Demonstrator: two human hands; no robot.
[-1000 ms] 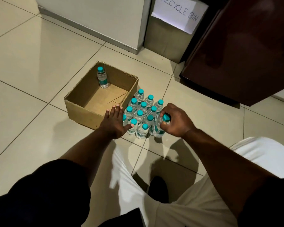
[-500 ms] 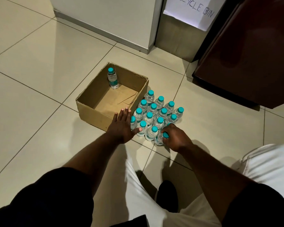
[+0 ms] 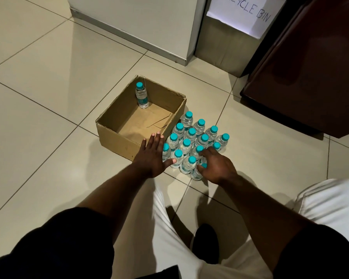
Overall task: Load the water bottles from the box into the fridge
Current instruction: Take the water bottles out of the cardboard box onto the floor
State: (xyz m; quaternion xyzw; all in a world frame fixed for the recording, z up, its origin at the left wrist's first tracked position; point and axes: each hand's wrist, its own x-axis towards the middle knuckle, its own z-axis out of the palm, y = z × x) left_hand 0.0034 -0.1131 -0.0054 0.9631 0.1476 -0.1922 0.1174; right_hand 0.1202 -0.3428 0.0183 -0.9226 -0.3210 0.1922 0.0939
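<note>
Head view, hidden: clear teal-capped plastic bottle [image 3: 195, 174], mostly under right hand [image 3: 217, 167] gripping it.
Left hand [image 3: 152, 157]: flat, touching neighbouring bottles [image 3: 186, 144].

The sign [image 3: 248, 17] is cut by the top edge — only "CYCLE BIN" reads clearly. The right hand [image 3: 217, 167] covers part of one bottle [image 3: 194, 174]. Labels [image 3: 143, 101] are too small to read.

Handwritten "…CYCLE BIN", top cut off, on white paper sheet [image 3: 248, 17] on bin [image 3: 220, 49]
</note>
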